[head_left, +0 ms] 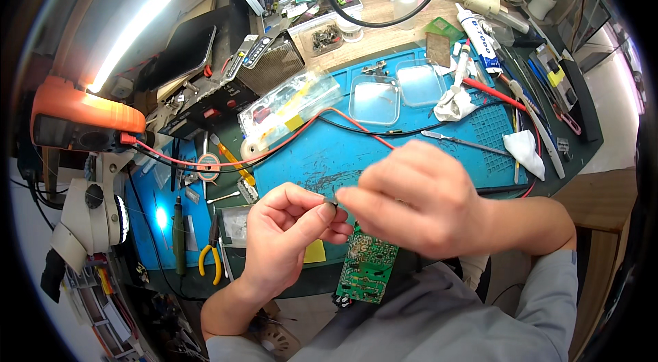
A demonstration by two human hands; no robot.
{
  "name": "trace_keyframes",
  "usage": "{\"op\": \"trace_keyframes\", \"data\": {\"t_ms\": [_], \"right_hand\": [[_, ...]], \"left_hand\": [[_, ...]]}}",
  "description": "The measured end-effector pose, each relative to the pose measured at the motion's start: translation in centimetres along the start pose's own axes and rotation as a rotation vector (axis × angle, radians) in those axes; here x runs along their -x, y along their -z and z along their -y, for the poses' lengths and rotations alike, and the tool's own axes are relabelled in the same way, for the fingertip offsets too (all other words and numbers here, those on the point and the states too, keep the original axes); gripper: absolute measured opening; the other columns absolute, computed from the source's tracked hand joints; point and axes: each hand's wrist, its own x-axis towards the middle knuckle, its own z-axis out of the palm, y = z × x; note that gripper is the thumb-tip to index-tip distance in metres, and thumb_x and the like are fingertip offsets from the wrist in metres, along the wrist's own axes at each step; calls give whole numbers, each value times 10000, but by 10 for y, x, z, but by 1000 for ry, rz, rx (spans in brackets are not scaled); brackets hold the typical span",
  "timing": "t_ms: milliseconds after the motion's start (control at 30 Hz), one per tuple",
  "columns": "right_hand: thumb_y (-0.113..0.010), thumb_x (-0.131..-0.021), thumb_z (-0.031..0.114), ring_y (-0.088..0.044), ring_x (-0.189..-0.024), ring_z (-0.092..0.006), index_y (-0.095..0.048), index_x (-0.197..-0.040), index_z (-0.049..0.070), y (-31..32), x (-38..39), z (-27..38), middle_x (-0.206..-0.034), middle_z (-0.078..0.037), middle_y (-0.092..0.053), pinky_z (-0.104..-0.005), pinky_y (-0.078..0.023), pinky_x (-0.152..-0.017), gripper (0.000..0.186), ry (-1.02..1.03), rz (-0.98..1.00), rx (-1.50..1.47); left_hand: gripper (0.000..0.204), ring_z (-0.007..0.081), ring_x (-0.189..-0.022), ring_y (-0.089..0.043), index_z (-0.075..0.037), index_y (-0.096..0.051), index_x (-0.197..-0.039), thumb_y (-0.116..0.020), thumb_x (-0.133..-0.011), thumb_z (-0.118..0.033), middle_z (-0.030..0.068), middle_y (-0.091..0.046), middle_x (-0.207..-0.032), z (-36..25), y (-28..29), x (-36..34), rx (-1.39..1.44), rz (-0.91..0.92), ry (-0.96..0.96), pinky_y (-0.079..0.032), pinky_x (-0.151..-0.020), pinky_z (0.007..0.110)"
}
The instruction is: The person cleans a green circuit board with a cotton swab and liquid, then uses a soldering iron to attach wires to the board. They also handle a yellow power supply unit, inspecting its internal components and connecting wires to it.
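My left hand [284, 228] pinches a small dark piece [332, 203] between thumb and forefinger; it is too small to name. Close beside it, my right hand [421, 201] is closed, its thumb and fingertips meeting near that piece. Whatever the right fingers hold, if anything, is hidden behind them. Below the right hand a green circuit board [367, 273] lies solder side up at the mat's near edge, its upper end partly covered by the hand. A yellow paper slip [314, 252] shows between the left hand and the board.
A blue work mat [295, 167] covers the bench. Red and black leads run across it from an orange multimeter [89, 119]. Two clear plastic lids [374, 100] lie beyond my hands. Yellow-handled pliers [210, 259] lie left; tweezers [466, 143] and a crumpled tissue [524, 153] lie right.
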Motion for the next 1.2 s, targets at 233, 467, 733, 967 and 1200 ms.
{"op": "trace_keyframes", "data": {"t_ms": [233,467,733,967,1200], "right_hand": [[-802,-671,66,-588,-696,-180,-739,-1000,41,0,-3,-7,-860,-24,-612,-313,-459,-592,336,7,-62,17],[-744,-687,107,-592,-729,-172,-717,-949,43,-2,-3,-7,-870,-25,-593,-310,-466,-623,271,5,-107,23],[-701,-707,132,-592,-748,-170,-705,-922,35,-6,-2,-3,-860,-29,-571,-306,-473,-648,236,-1,-120,-19],[-694,-689,142,-591,-748,-171,-679,-911,29,-5,-1,-6,-861,-36,-567,-304,-460,-630,249,12,-96,3],[-813,-668,45,-616,-698,-199,-735,-982,47,-1,-2,-7,-857,-41,-630,-323,-471,-593,324,-17,-95,-58]], "left_hand": [[86,232,-824,-740,2,-597,-1046,-640,-977,-25,174,-715,-960,-3,5,-3,142,46,118,-635,-715,333],[122,212,-798,-726,-18,-599,-1104,-614,-998,-75,149,-681,-934,-6,11,-6,366,126,260,-614,-661,277],[136,206,-797,-730,-2,-600,-1121,-605,-996,-56,154,-682,-947,-5,11,-7,423,200,266,-630,-662,273],[116,208,-793,-731,-1,-600,-1105,-600,-996,-41,162,-686,-932,-6,10,-7,432,196,287,-629,-655,274],[106,214,-792,-732,6,-599,-1083,-618,-992,-44,163,-694,-933,-5,9,-7,348,146,237,-631,-676,289]]}}
